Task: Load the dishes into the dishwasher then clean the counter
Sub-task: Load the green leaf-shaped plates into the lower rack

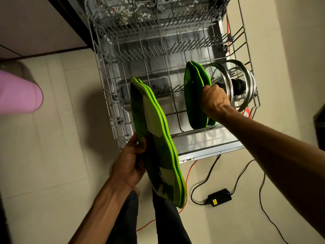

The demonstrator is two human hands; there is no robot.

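Observation:
The dishwasher's lower wire rack (105, 81) is pulled out over the open door. My left hand (131, 161) grips a stack of green plates (158, 138) on edge, held above the rack's front left corner. My right hand (213, 101) is closed on the rim of other green plates (194, 103) that stand upright between the tines at the rack's right side. Just right of them, two glass pot lids (244, 85) with steel rims and black knobs stand on edge in the rack.
The upper rack (149, 20) juts out at the top. On the tiled floor lie a black power adapter (219, 197) with cables and an orange cord (189, 175). A pink object (19, 94) sits at far left. Dark cabinets (35, 23) stand at upper left.

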